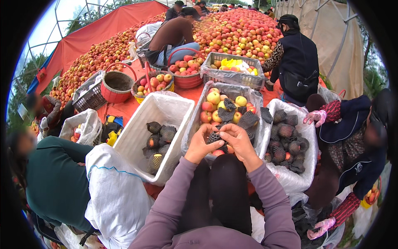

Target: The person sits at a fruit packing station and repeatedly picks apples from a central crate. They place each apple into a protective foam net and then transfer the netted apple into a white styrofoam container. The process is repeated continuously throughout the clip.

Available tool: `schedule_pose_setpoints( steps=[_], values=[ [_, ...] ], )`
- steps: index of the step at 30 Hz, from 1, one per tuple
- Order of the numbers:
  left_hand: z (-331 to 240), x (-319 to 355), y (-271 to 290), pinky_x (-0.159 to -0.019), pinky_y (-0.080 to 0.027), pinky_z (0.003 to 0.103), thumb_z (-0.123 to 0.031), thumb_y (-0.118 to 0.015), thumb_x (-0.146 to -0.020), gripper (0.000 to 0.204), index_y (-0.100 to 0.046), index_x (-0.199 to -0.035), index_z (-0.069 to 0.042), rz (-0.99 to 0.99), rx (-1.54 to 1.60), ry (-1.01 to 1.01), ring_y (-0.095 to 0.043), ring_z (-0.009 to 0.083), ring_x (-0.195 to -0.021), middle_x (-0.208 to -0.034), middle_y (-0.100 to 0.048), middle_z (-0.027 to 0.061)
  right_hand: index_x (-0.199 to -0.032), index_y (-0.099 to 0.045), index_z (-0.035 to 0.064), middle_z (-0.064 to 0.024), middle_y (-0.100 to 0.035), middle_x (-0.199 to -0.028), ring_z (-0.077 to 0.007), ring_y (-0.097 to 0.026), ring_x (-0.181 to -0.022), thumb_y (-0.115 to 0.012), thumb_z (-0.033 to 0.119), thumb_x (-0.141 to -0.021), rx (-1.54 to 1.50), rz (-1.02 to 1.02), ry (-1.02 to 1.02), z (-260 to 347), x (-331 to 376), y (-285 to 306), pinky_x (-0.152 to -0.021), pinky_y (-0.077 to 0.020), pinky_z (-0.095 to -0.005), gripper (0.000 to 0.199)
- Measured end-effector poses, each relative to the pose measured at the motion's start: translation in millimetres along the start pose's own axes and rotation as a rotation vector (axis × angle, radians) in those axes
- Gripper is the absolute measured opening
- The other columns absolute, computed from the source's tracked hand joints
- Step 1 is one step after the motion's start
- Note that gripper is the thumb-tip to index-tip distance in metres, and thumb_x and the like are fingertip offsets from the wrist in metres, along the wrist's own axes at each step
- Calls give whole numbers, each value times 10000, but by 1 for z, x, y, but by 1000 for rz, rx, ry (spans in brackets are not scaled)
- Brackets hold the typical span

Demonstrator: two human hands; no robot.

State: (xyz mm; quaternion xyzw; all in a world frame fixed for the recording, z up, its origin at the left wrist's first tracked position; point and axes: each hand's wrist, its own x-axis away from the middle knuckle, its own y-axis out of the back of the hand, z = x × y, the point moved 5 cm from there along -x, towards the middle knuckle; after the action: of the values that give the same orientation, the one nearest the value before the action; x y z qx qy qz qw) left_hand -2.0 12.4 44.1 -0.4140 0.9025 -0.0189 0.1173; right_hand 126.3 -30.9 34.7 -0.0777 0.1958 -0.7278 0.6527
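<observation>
Above my lap, my left hand [202, 144] and my right hand [238, 142] meet with fingers bent, pinching a black foam net sleeve [214, 136] between them. Whether an apple is inside the sleeve cannot be made out. Both hands hover over the near end of a plastic-lined crate [187, 139]. Inside it, red and yellow apples [213, 98] lie loose, with several flat black foam nets [248, 119] on top. To the left, a white crate [124, 141] contains several apples in black nets [153, 141]. Many more netted apples [285, 130] fill a lined white crate [311, 141] on the right.
Baskets of apples [185, 68], an empty-looking red bucket [118, 86] and a grey crate [232, 79] stand ahead on orange sheeting. Behind them rises a large apple heap [238, 33]. Co-workers sit close on both sides; a pink-gloved hand [315, 118] touches the right crate.
</observation>
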Motion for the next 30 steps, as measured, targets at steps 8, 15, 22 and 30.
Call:
schedule_pose_setpoints(
  steps=[8, 15, 22, 30],
  values=[
    [-12, 11, 5, -500, -477, 248, 58, -477, -781, 210, -567, -970, 36, -283, -461, -221, -611, 130, -551, -753, -621, 97, -850, -553, 32, -80, -628, -835, -242, -628, -774, -600, 6, -779, 1083, -102, 804, 51, 37, -37, -674, -498, -326, 89],
    [-15, 9, -14, -662, -464, 348, 40, -553, -743, 272, -562, -1007, -27, -292, -903, -488, -596, 294, -745, -848, -598, 137, -1038, -536, 25, -98, -598, -851, -216, -572, -585, -538, 73, -804, 1354, 68, 227, -15, -1, 11, -539, -461, -353, 238],
    [-9, 1, -11, -631, -440, 392, -2, -601, -714, 407, -526, -1111, -52, -261, -988, -439, -553, 324, -721, -759, -537, 132, -1147, -446, 22, -90, -539, -1077, -174, -541, -1007, -528, 58, -862, -208, 308, -286, 0, -33, -1, -886, -458, -331, 299],
    [2, -7, -17, -641, -463, 263, 36, -599, -767, 504, -407, -1228, -29, -178, -530, -271, -564, 152, -712, -799, -543, 62, -1225, -350, -58, -210, -522, -1143, -314, -548, -1048, -691, 280, -763, 755, -297, 144, -32, -169, 83, -882, -446, -392, 667]
  ],
)
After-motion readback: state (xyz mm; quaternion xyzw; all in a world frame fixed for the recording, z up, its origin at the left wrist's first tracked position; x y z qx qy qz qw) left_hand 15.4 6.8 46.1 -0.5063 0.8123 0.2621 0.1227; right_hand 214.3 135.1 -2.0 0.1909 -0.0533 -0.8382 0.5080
